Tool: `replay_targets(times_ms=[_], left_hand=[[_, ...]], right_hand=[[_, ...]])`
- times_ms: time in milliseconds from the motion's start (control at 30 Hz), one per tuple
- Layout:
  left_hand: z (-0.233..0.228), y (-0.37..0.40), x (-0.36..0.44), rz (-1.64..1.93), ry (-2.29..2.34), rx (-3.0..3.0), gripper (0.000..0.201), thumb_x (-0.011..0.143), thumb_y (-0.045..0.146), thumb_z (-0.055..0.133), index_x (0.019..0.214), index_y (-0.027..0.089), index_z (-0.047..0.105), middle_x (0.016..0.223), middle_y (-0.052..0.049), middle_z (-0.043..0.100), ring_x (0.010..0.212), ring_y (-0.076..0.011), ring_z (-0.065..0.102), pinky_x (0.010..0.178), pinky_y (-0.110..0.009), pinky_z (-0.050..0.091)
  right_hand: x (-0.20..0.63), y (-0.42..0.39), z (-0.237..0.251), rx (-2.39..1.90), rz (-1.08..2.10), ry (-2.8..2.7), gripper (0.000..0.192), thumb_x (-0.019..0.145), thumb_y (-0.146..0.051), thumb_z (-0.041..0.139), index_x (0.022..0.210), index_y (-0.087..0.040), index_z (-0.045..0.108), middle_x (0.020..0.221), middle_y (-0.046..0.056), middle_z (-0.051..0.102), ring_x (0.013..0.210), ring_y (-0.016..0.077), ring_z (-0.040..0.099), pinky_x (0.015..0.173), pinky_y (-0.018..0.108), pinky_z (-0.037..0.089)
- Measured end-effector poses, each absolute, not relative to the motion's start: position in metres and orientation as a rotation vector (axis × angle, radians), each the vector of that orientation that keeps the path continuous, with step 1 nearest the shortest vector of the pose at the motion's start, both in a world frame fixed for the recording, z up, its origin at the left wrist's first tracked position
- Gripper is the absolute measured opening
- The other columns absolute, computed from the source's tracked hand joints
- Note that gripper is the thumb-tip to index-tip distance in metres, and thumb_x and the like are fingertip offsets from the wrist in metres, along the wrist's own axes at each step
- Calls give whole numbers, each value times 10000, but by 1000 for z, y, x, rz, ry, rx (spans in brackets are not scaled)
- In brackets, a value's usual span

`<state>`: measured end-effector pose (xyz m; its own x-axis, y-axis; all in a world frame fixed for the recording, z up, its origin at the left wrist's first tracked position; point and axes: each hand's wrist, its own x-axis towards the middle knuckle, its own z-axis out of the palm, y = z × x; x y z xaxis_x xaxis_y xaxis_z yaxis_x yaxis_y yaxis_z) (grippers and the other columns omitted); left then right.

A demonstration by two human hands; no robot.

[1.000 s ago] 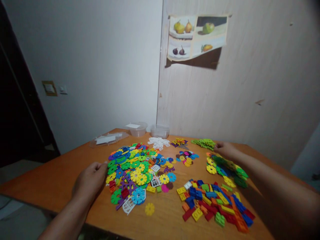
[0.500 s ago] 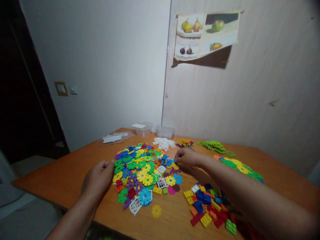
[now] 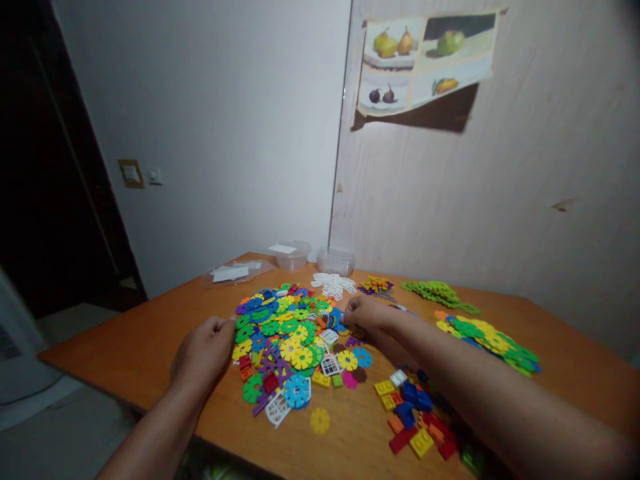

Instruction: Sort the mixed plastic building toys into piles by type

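A big heap of coloured snowflake discs (image 3: 290, 333) lies in the middle of the orange-brown table (image 3: 150, 333). My left hand (image 3: 203, 353) rests loosely curled at the heap's left edge, fingertips touching the discs; I cannot see anything in it. My right hand (image 3: 363, 312) reaches across to the heap's right side, fingers pinched down among the blue and yellow discs there; whether it grips one is hidden. My right forearm covers part of the pile of small coloured bricks (image 3: 415, 413).
Sorted groups lie behind: white lattice pieces (image 3: 333, 285), a small mixed cluster (image 3: 375, 285), green pieces (image 3: 437, 293), a row of green and yellow discs (image 3: 490, 337). Clear plastic tubs (image 3: 293, 255) and a lid (image 3: 235, 273) stand at the back left. A single yellow disc (image 3: 320, 420) lies near the front edge.
My right hand has come from the far-right disc row leftward to the main heap's right side. My left hand stayed at the heap's left edge. The view shifted slightly.
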<state>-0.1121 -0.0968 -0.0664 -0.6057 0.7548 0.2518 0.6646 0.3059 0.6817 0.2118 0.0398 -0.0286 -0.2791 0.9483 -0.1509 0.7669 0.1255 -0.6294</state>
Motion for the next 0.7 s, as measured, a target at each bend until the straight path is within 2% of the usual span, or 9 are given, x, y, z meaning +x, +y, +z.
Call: replay_targets(times_ms=[200,400,600,700], left_hand=[[-72,-93,-118,1182,2447,1350,455,908,615,456,706,230,589,635,-9,633,624,-210,584,530,-308,296],[-73,-93,-120,1187,2420,1364,468,908,634,457,721,228,594,663,-10,646,656,-215,600,548,-305,314],[-63,-96,-117,1106,2433,1349,482,904,648,446,744,226,612,682,-29,657,677,-235,604,562,-319,331],[-61,-97,-117,1099,2437,1326,455,895,624,460,747,224,618,685,-30,657,686,-238,604,570,-320,344]], right_hand=[[228,36,-19,-1579,945,-1978,183,723,-213,751,672,-165,581,576,-46,551,531,68,445,488,189,312],[297,25,-3,-1555,905,-1751,315,740,-445,714,690,-186,541,576,-32,525,505,71,400,458,201,269],[402,2,8,-1656,672,-1519,377,726,-564,618,728,-195,539,617,-22,529,484,67,346,443,218,251],[443,-12,3,-1751,507,-1443,386,736,-574,599,719,-189,571,591,-6,540,483,84,375,444,227,282]])
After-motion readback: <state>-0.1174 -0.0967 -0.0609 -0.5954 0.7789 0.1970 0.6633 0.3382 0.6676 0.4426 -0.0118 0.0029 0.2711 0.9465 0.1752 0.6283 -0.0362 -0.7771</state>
